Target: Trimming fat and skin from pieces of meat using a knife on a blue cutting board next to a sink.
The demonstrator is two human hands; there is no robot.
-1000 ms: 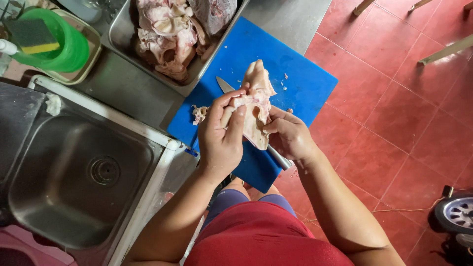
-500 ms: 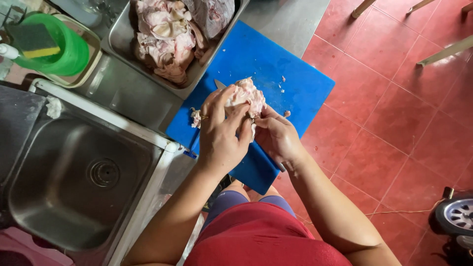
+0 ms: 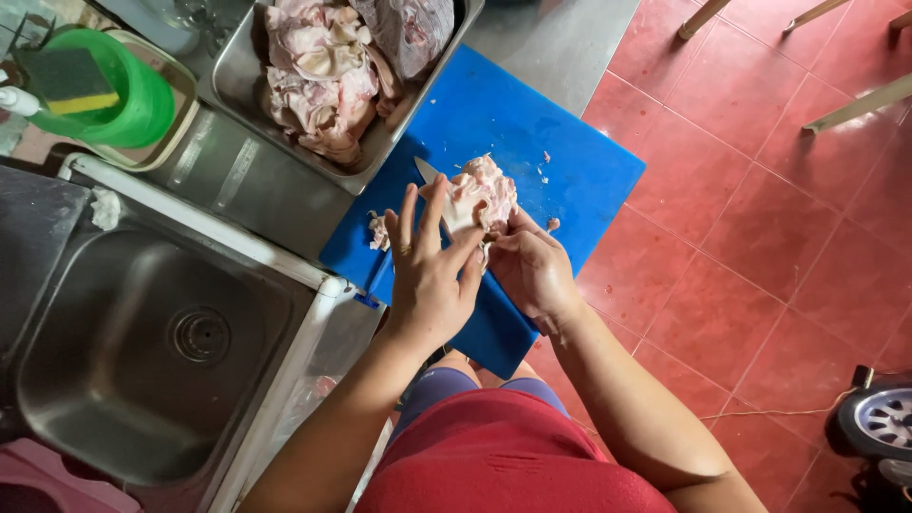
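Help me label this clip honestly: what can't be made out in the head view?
- Knife: only the blade tip shows; the left hand hides the rest.
- Right hand: its grip is hidden under the raw meat piece.
- Metal tray: cut off by the top edge.
- Wheel: cut off by the right edge.

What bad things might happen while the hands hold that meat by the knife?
1. The knife tip pokes out right beside the left hand, which presses on the raw meat; a slip might cut a finger.
2. The blue cutting board overhangs the counter edge above the red tile floor, so it might tip.
3. Wet meat looks slippery, so the right hand may lose its grip.
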